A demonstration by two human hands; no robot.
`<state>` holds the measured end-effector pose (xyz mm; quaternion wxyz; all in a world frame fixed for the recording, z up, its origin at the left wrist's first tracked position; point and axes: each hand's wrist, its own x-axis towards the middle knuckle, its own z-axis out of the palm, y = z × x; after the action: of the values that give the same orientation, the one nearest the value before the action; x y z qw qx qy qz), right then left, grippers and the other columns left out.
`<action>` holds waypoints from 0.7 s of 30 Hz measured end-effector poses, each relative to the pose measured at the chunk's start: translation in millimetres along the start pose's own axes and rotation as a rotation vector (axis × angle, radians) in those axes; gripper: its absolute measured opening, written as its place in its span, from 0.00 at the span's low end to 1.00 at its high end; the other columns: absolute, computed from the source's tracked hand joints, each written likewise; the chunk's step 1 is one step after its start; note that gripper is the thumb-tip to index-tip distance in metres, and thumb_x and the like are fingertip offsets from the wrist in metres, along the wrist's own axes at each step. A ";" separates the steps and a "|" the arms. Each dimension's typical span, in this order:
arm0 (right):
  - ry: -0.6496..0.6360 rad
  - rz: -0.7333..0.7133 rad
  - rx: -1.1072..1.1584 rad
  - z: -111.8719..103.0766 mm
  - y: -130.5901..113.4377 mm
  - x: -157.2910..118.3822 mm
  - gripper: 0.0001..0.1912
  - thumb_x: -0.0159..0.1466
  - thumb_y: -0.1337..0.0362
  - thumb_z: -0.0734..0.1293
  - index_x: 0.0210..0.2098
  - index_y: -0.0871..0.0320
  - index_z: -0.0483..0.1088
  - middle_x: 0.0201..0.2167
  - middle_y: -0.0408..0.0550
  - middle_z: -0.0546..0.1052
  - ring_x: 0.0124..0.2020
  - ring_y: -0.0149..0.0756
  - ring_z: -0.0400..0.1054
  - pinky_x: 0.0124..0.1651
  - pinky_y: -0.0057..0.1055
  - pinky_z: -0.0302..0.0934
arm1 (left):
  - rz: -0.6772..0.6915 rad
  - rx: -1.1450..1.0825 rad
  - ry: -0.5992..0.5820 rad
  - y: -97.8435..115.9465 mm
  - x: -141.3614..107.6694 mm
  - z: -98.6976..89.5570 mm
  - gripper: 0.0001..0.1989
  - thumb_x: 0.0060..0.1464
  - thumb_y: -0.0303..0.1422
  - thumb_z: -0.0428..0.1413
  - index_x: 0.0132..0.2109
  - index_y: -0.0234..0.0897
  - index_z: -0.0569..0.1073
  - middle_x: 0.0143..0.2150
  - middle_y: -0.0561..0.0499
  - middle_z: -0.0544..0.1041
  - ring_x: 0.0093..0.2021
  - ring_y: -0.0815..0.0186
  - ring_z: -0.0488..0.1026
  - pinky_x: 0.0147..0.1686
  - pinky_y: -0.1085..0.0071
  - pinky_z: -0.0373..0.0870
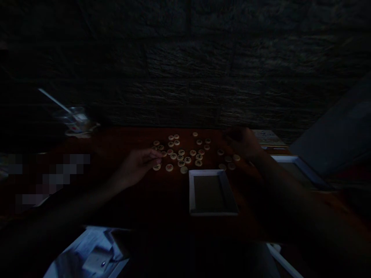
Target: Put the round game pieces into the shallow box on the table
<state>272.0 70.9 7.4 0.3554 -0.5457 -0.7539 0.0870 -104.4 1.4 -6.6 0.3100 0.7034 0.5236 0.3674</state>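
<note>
Several round, pale pieces with dark or red characters lie scattered over the reddish-brown table. At the left edge of the group is my left hand, its fingers pressed together at the pieces; what they hold, if anything, is too dark to tell. On the right, my right hand is bent over the table beyond the rightmost pieces, its fingertips lost in shadow. Nearer to me than the pieces sits a shallow open box with white walls.
A clear cup with a white straw stands at the far left. Another shallow tray and a printed box lie at the right. Behind the table rises a dark stone wall. Printed paper shows at the lower left.
</note>
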 end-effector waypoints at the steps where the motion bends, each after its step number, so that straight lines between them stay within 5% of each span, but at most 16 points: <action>1: -0.022 -0.006 0.000 -2.3 -1.3 0.2 0.11 0.63 0.66 0.67 0.38 0.60 0.82 0.38 0.52 0.85 0.38 0.43 0.80 0.41 0.32 0.70 | 0.022 0.004 -0.002 -3.2 1.3 0.2 0.07 0.54 0.36 0.64 0.40 0.40 0.81 0.43 0.48 0.86 0.45 0.58 0.82 0.52 0.58 0.79; 5: -0.085 -0.009 -0.009 -12.8 -7.2 0.7 0.13 0.64 0.65 0.66 0.40 0.59 0.82 0.38 0.50 0.86 0.38 0.41 0.79 0.38 0.29 0.69 | 0.078 0.095 -0.028 -19.2 2.8 -0.2 0.07 0.55 0.40 0.64 0.38 0.44 0.82 0.39 0.49 0.86 0.41 0.57 0.82 0.46 0.58 0.80; 10: -0.378 0.037 -0.149 -32.7 -14.2 -3.1 0.08 0.58 0.68 0.69 0.30 0.58 0.82 0.31 0.49 0.85 0.33 0.40 0.78 0.32 0.27 0.66 | 0.179 0.287 0.038 -7.7 -2.0 5.4 0.08 0.62 0.43 0.60 0.43 0.49 0.82 0.44 0.51 0.85 0.43 0.57 0.81 0.45 0.61 0.78; 16: -0.670 0.085 -0.183 -34.6 -22.6 -9.4 0.07 0.55 0.67 0.71 0.26 0.53 0.82 0.25 0.42 0.83 0.21 0.32 0.73 0.20 0.24 0.56 | 0.512 0.440 -0.338 34.7 5.4 40.0 0.11 0.66 0.33 0.57 0.52 0.45 0.80 0.51 0.48 0.80 0.50 0.60 0.78 0.51 0.65 0.75; 21: -0.638 0.061 -0.233 -29.5 -30.5 -10.3 0.11 0.58 0.67 0.70 0.20 0.55 0.79 0.21 0.43 0.80 0.22 0.31 0.71 0.24 0.25 0.56 | 0.610 0.620 -0.346 26.9 11.5 55.9 0.14 0.67 0.27 0.54 0.55 0.43 0.79 0.52 0.47 0.80 0.51 0.58 0.79 0.53 0.64 0.75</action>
<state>269.0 42.2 40.3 0.0342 -0.5504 -0.8152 0.1771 -41.6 2.6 -12.4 0.0458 0.9356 0.3186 0.1450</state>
